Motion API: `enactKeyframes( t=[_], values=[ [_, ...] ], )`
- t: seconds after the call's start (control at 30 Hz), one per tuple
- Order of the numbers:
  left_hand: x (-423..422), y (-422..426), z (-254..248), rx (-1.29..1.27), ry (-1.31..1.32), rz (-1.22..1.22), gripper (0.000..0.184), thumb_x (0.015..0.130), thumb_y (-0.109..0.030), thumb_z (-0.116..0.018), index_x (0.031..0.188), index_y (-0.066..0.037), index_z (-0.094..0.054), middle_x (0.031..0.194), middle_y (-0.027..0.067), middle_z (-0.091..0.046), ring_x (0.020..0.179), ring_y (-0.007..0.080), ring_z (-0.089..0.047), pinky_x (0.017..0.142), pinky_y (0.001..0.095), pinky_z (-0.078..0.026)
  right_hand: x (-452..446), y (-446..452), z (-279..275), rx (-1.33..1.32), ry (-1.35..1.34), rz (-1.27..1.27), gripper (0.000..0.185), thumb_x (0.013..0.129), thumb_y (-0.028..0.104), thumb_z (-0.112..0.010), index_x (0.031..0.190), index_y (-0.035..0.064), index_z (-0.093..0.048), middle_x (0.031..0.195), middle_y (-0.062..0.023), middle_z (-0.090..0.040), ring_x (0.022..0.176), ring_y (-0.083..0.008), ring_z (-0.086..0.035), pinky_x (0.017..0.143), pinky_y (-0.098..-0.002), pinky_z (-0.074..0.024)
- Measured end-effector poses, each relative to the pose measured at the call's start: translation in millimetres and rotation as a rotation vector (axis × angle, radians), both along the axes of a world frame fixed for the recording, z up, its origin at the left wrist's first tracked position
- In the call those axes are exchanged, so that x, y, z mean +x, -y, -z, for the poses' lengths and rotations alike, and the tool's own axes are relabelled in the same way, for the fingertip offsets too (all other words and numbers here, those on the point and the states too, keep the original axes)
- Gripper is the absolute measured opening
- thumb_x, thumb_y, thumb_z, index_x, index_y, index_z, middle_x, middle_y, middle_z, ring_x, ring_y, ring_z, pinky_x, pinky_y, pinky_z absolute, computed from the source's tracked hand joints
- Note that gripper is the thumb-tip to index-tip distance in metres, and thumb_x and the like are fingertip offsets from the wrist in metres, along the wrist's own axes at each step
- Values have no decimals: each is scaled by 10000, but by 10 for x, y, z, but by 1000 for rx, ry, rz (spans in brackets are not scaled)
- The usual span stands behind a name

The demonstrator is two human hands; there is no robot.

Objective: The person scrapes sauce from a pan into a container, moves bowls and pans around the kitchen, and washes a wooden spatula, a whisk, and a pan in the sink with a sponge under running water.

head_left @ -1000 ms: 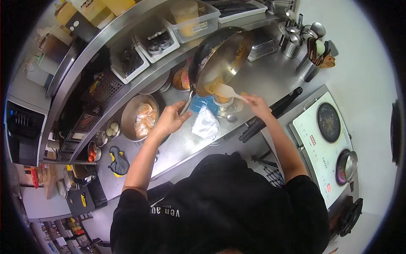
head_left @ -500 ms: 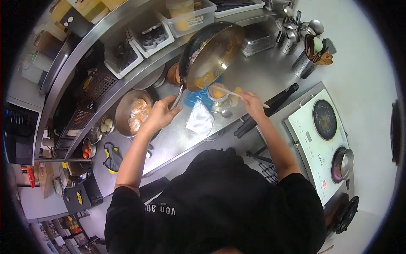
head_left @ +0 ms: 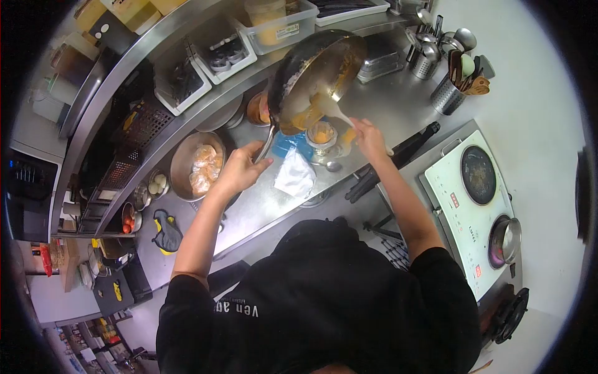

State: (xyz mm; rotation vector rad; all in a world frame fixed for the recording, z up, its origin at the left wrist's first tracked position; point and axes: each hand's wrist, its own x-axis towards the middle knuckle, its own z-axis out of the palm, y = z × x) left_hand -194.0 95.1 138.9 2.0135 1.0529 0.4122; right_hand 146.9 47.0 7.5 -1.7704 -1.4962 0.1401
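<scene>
My left hand is closed around the handle of a frying pan, which is tilted on its side above the counter. Orange-yellow food clings to the pan's inside. My right hand grips a pale spatula, its head against the food in the pan. Below the pan's lower edge stands a small round container with orange-yellow contents. Beside it lie a blue plastic sheet or bag, a white cloth or paper and a metal spoon.
A metal bowl with plastic-wrapped food stands left of my left hand. On the right is a white two-plate hob with a dark pan. Utensil holders stand at the back right. A metal shelf curves along the left.
The spatula has moved up from over the small container into the pan, and its head now touches the food. The pan has shifted slightly right with my left hand.
</scene>
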Motion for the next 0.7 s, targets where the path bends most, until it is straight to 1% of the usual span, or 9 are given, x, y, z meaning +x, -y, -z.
enactKeyframes(
  t=[0.1,0.17,0.2,0.3,0.37,0.47,0.5,0.57,0.7],
  values=[
    [41,12,-30,-14,-8,10,287,892,-127,-655,1128,9,-567,614,-4,-504,440,72,-436,399,258,-331,-133,25,121,-40,-105,-41,273,891,86,-570,1147,110,-659,975,-147,-633,845,-349,-624,752,-380,-500],
    [74,33,-49,-43,-21,12,297,891,-135,-657,1135,8,-569,615,-5,-503,442,74,-436,402,260,-332,-213,59,107,-102,-275,-120,279,898,100,-579,1168,105,-652,1023,-149,-647,870,-323,-640,793,-350,-502],
    [99,42,-59,-47,-31,-1,307,890,-143,-659,1142,7,-569,617,-3,-507,444,74,-436,404,262,-335,-225,84,126,-102,-277,-117,279,898,100,-579,1168,105,-652,1023,-149,-647,870,-323,-640,793,-350,-502],
    [136,11,-17,-44,-44,-16,322,891,-155,-660,1155,5,-570,625,3,-518,446,74,-435,407,264,-341,-223,108,216,-197,-336,-160,281,912,118,-583,1185,90,-642,1069,-150,-656,916,-273,-645,837,-326,-488],
    [151,-27,55,-38,-49,-16,326,891,-159,-659,1160,3,-570,630,7,-525,446,74,-435,409,263,-344,-195,111,288,-232,-371,-215,286,918,130,-586,1194,78,-637,1036,-139,-662,898,-226,-624,822,-309,-473],
    [161,-63,90,0,-29,-8,334,886,-162,-663,1158,11,-572,640,22,-540,447,81,-447,413,276,-352,-208,174,67,-313,-461,-246,277,918,121,-586,1184,65,-641,981,-110,-656,870,-200,-594,800,-294,-460],
    [179,-59,58,38,-44,2,332,881,-155,-666,1152,15,-575,649,32,-546,449,83,-449,422,283,-357,-182,176,99,-313,-461,-244,277,918,121,-586,1184,65,-641,981,-110,-656,870,-200,-594,800,-294,-460],
    [187,-72,48,76,-56,12,330,876,-149,-670,1145,18,-577,659,42,-553,450,86,-451,430,290,-361,-95,181,182,-244,-471,-263,273,921,107,-575,1181,61,-640,923,-100,-635,824,-193,-569,770,-288,-452],
    [176,-132,20,163,-60,18,342,866,-151,-680,1141,26,-580,693,60,-574,526,87,-464,499,282,-389,-31,302,239,-175,-416,-226,270,921,101,-568,1180,59,-633,908,-104,-618,821,-196,-573,774,-287,-455]
  ],
)
